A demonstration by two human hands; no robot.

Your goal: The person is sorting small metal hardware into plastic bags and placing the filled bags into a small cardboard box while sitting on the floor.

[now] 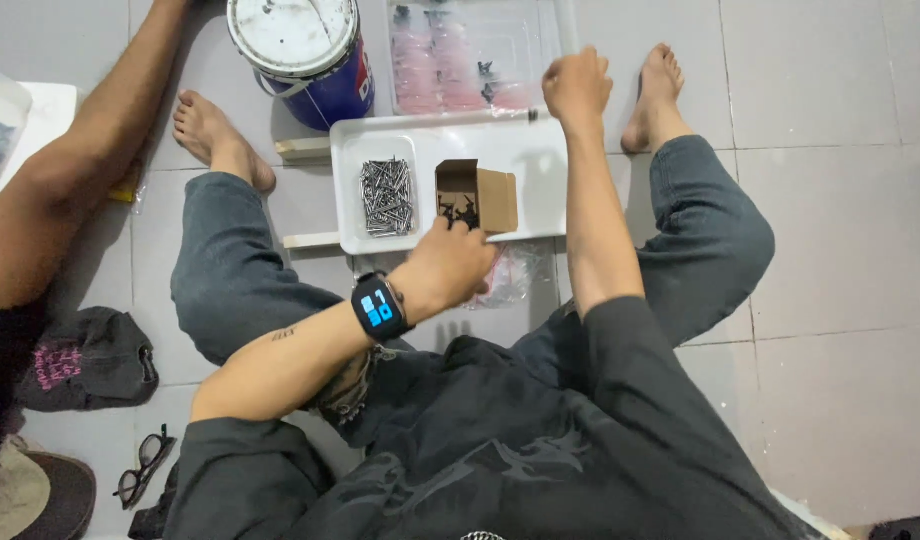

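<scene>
A white tray (pixel 525 150) lies on the tiled floor between my legs. On it are a pile of grey nails (pixel 386 196) and a small open cardboard box (pixel 478 193) with black screws (pixel 462 212) at its mouth. My left hand (pixel 445 268), with a smartwatch on the wrist, rests at the tray's near edge. Its bunched fingertips are on the black screws, and the back of the hand hides whether they grip any. My right hand (pixel 577 85) is a closed fist over the tray's far rim, with nothing visible in it.
A blue paint bucket with a white lid (pixel 302 55) and a clear bag of pink packets (pixel 465 55) stand beyond the tray. Another person's arm (pixel 75 160) reaches in at the left. Glasses (pixel 143 468) and a dark cap (pixel 90 358) lie lower left.
</scene>
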